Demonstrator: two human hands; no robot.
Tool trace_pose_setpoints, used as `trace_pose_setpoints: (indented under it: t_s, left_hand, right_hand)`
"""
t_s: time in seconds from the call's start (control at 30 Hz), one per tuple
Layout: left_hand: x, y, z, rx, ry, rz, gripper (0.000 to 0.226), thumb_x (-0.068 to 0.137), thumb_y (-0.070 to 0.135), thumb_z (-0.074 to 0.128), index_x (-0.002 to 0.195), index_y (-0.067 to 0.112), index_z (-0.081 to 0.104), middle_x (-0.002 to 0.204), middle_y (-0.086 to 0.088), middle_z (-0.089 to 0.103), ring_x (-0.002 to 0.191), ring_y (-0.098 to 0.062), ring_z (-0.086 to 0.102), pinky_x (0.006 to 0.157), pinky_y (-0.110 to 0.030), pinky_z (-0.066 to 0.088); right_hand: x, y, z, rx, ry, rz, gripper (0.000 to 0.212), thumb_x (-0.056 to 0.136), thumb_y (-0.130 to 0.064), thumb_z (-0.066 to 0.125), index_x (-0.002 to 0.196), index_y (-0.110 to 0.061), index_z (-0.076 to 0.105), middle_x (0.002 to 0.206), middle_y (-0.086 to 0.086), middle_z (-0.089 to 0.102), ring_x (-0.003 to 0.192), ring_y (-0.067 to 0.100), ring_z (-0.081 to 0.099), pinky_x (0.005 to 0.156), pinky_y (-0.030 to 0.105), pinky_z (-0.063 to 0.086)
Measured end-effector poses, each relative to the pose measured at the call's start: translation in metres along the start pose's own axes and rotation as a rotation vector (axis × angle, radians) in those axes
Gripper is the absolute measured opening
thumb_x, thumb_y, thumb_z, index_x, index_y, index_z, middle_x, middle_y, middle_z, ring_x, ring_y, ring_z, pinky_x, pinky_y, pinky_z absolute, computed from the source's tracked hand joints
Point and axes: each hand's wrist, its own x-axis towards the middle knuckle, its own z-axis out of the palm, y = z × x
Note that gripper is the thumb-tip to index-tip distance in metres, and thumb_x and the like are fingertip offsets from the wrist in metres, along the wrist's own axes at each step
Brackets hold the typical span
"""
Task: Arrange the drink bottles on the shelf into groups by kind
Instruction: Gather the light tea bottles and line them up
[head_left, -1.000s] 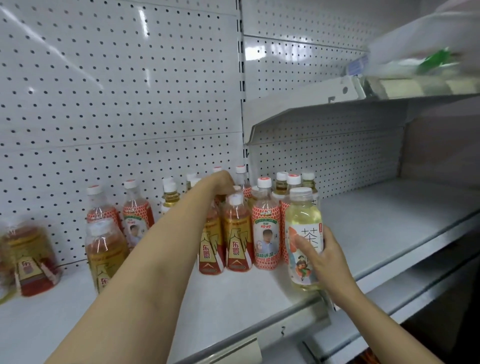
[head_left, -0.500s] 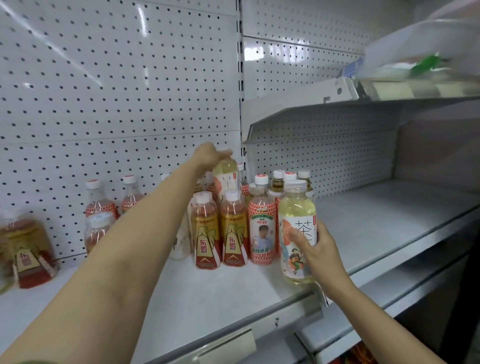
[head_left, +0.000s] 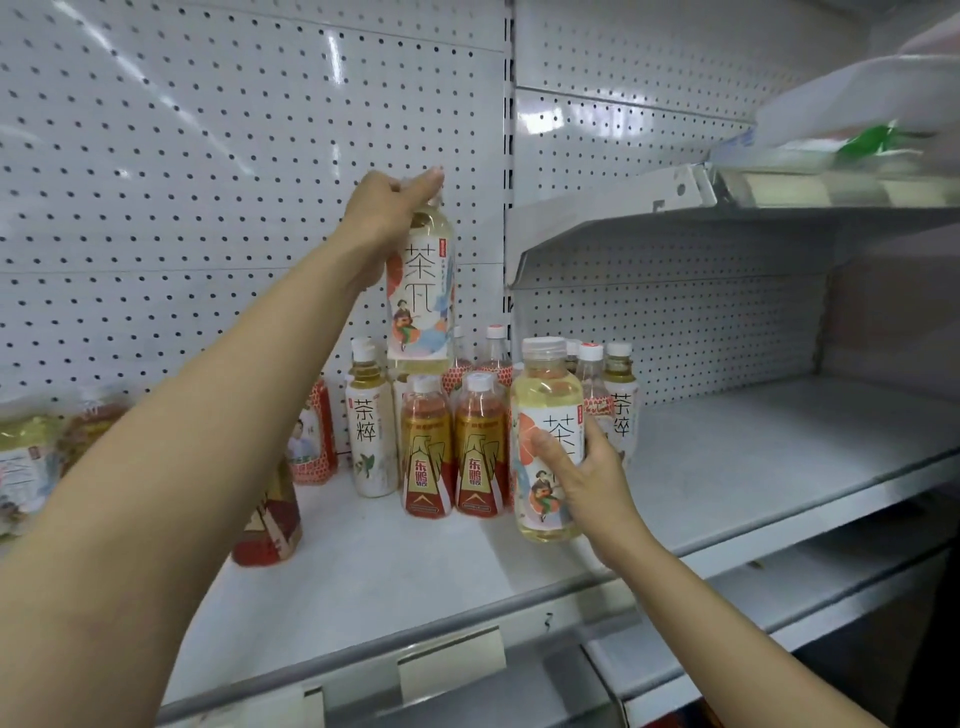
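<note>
My left hand (head_left: 389, 208) grips the cap end of a pale yellow tea bottle (head_left: 422, 291) and holds it in the air above the cluster of bottles. My right hand (head_left: 587, 473) is wrapped around a second pale yellow tea bottle (head_left: 545, 441) of the same kind, which stands near the shelf's (head_left: 363, 571) front edge. Behind them stand two orange drink bottles with red and gold labels (head_left: 452, 452), white-labelled tea bottles (head_left: 370, 426), and red-patterned bottles (head_left: 311, 441) partly hidden by my left arm.
More bottles (head_left: 31, 457) stand blurred at the far left of the shelf. A perforated back panel (head_left: 208, 182) rises behind. A higher shelf (head_left: 675, 202) juts out at upper right with packaged goods on it. The shelf's right half (head_left: 753, 441) is bare.
My left hand has taken a tea bottle from the back of the cluster and lifted it well above the others. My right hand keeps its bottle at the shelf front.
</note>
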Motion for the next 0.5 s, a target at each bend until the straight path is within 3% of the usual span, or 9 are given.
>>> trace_pose_setpoints:
  t_s: [0.13,0.23,0.37,0.43,0.5]
  left_hand:
    - [-0.042,-0.015,-0.007,0.004,0.016,0.015,0.043,0.098,0.042,0.058,0.071,0.007,0.060,0.073,-0.005,0.064,0.058,-0.018,0.060,0.055,-0.026,0.049]
    - [-0.076,-0.028,-0.011,0.021,0.043,0.009,0.050,0.098,0.041,0.058,0.059,0.011,0.048,0.057,-0.007,0.053,0.045,-0.024,0.049,0.035,-0.023,0.038]
    - [-0.113,-0.046,-0.018,0.077,0.069,-0.051,0.057,0.095,0.046,0.061,0.068,-0.003,0.051,0.055,-0.013,0.047,0.044,-0.025,0.041,0.030,-0.021,0.032]
    - [-0.131,-0.054,-0.025,0.078,0.088,-0.083,0.073,0.087,0.059,0.063,0.092,-0.013,0.055,0.071,-0.026,0.060,0.052,-0.032,0.051,0.040,-0.035,0.050]
    - [-0.146,-0.061,-0.032,0.060,0.151,-0.126,0.074,0.080,0.066,0.065,0.103,-0.004,0.052,0.095,-0.028,0.069,0.078,-0.036,0.066,0.073,-0.054,0.059]
  right_hand:
    - [-0.005,0.004,0.012,0.007,-0.039,-0.011,0.050,0.070,-0.054,0.068,0.111,-0.028,0.055,0.102,-0.006,0.072,0.089,0.007,0.071,0.072,0.024,0.057]
    - [-0.014,0.010,0.022,0.027,-0.078,0.011,0.057,0.066,-0.065,0.069,0.111,-0.032,0.055,0.107,-0.004,0.072,0.093,0.011,0.071,0.082,0.037,0.058]
    - [-0.032,0.017,0.033,0.063,-0.138,0.022,0.064,0.068,-0.063,0.067,0.121,-0.030,0.054,0.111,-0.006,0.071,0.103,0.013,0.068,0.091,0.042,0.055]
    - [-0.038,0.019,0.039,0.077,-0.169,0.034,0.063,0.068,-0.063,0.067,0.121,-0.030,0.054,0.113,-0.007,0.070,0.104,0.012,0.068,0.092,0.042,0.055]
    - [-0.045,0.020,0.047,0.106,-0.199,0.059,0.056,0.068,-0.061,0.067,0.114,-0.033,0.055,0.113,-0.006,0.070,0.101,0.011,0.069,0.087,0.038,0.057]
